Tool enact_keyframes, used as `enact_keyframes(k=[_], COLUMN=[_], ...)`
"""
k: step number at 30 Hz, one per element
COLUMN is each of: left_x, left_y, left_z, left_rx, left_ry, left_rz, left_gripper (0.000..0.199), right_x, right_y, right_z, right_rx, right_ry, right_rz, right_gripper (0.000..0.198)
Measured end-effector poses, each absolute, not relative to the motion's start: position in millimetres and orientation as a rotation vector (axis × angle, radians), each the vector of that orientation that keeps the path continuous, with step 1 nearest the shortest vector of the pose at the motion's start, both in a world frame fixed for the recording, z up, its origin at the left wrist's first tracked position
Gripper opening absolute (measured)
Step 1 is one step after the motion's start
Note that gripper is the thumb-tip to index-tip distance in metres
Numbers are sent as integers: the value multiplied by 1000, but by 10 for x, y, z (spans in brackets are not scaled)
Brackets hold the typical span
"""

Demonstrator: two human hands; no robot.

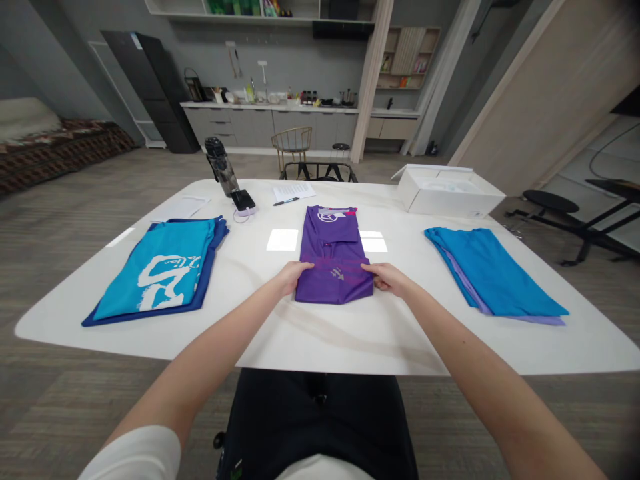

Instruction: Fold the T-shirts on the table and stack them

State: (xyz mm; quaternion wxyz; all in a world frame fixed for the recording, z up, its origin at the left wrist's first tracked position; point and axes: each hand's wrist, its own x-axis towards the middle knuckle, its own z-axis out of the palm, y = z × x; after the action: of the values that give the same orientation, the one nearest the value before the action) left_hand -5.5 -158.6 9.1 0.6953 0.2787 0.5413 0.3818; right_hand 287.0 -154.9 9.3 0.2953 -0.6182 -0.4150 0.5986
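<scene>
A purple T-shirt (336,251) lies in front of me on the white table (240,343), folded into a narrow strip with its near end turned up over itself. My left hand (293,277) pinches the left end of that turned-up edge between thumb and fingers. At the right end, my right hand (387,277) grips the same edge, thumb on top and fingers curled beneath. The collar with a white round print points away from me. Small light marks show on the turned-up part. The cloth between my fingers is partly hidden.
Folded blue shirts (155,267) with white lettering lie left, another blue-and-lilac pile (495,270) right. Farther back are a bottle (221,167), a phone (243,200), paper with a pen (287,201) and an open white box (445,192). Chairs stand beyond the table.
</scene>
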Motion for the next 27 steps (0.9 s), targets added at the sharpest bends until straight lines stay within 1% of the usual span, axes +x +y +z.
enact_keyframes(k=[3, 6, 9, 11, 13, 15, 17, 19, 23, 25, 27], left_x=[-42, -66, -118, -141, -147, -146, -156, -182, -232, -216, -162], left_y=[-1547, -1517, -1477, -1423, -1337, -1227, -1117, -1026, -868, -717, -457], left_z=[95, 131, 169, 162, 115, 43, -12, -4, 278, 495, 681], left_rx=[683, 833, 956, 966, 934, 935, 1011, 1158, 1404, 1375, 1244], left_ry=[1275, 1284, 1202, 1168, 1214, 1302, 1369, 1396, 1267, 1105, 979], left_rz=[902, 1021, 1102, 1104, 1096, 1043, 947, 895, 1019, 1060, 1109], left_gripper=[23, 25, 30, 31, 29, 26, 24, 24, 24, 28, 31], right_x=[2800, 2745, 2739, 2752, 2768, 2781, 2789, 2790, 2782, 2773, 2755], right_y=[-1521, -1533, -1527, -1477, -1379, -1251, -1126, -1034, -897, -751, -488], right_z=[91, 109, 95, 43, -36, -116, -162, -146, 98, 280, 446], right_rx=[-1690, -1541, -1329, -1265, -1297, -1428, -1574, -1615, -1418, -1322, -1254], right_ry=[-1143, -1194, -1227, -1205, -1175, -1179, -1234, -1309, -1352, -1327, -1297], right_rz=[1440, 1331, 1298, 1325, 1356, 1341, 1307, 1300, 1367, 1357, 1305], right_gripper=[34, 32, 38, 42, 41, 36, 31, 29, 39, 45, 47])
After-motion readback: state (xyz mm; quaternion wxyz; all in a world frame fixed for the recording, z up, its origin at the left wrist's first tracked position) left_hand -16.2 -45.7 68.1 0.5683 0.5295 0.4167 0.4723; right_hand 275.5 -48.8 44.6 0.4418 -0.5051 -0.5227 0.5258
